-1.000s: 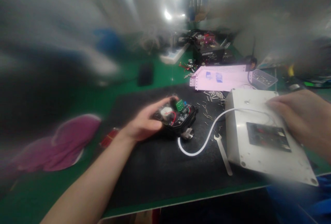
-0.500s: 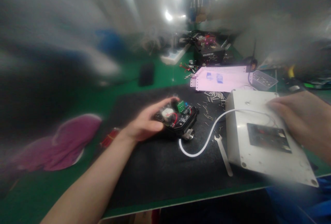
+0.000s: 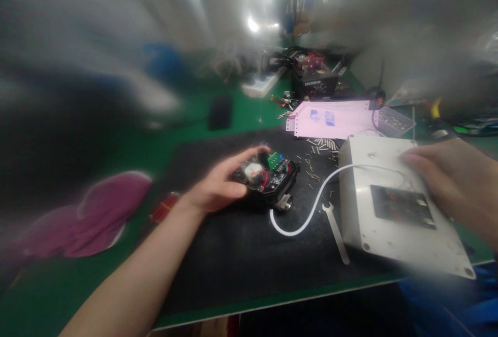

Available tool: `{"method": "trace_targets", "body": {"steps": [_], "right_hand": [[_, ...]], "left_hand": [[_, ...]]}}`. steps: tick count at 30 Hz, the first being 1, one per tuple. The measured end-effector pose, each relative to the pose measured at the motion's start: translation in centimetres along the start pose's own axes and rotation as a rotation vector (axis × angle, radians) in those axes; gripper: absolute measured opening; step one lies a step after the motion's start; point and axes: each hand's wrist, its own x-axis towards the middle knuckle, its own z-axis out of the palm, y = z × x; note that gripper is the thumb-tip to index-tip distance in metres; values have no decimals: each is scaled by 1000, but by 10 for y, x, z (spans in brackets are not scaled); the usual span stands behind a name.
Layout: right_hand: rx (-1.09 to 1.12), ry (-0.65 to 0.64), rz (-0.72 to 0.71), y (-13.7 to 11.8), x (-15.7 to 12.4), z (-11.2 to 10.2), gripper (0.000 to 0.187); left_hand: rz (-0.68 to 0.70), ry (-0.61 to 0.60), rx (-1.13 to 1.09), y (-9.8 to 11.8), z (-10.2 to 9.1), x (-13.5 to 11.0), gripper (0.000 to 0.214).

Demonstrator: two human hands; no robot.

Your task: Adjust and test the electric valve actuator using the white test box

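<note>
My left hand is closed around a black electronic device with its housing uncovered. Inside the housing are a black circuit board, a small green board, a white round part and red wires. A metal fitting sticks out of its near side. From beneath it a white cable loops right and lies over a pale grey metal box, ending in thin wires. My right hand, blurred, is at the box's right side with fingertips pressed together over the top; what they pinch, if anything, is hidden.
An open-end wrench lies on the black mat beside the box. Several small metal pins are scattered behind, near pink paper sheets and a clear tray. A purple cloth lies left; a black instrument stands at the back.
</note>
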Motion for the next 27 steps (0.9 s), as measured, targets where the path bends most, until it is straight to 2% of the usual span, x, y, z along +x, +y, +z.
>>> {"method": "trace_targets", "body": {"steps": [5,12,17,22,27], "right_hand": [[-16,-32,54,-6,2,-2,61],[-64,-10,-16,-5,-1,0,55],[-123,67,-62,-12,-4,-1,64],[-212,81,-91,-17,-6,-3,79],[-225,112,-78,-19,-9,-2,88]], "left_hand": [[-3,-3,-5,0,0,0,99],[0,-21,-10,1,0,0,97],[-20,-36,-4,3,0,-1,102],[-34,-78,-18,4,4,-1,105],[-11,-50,-28,3,6,-1,104]]}}
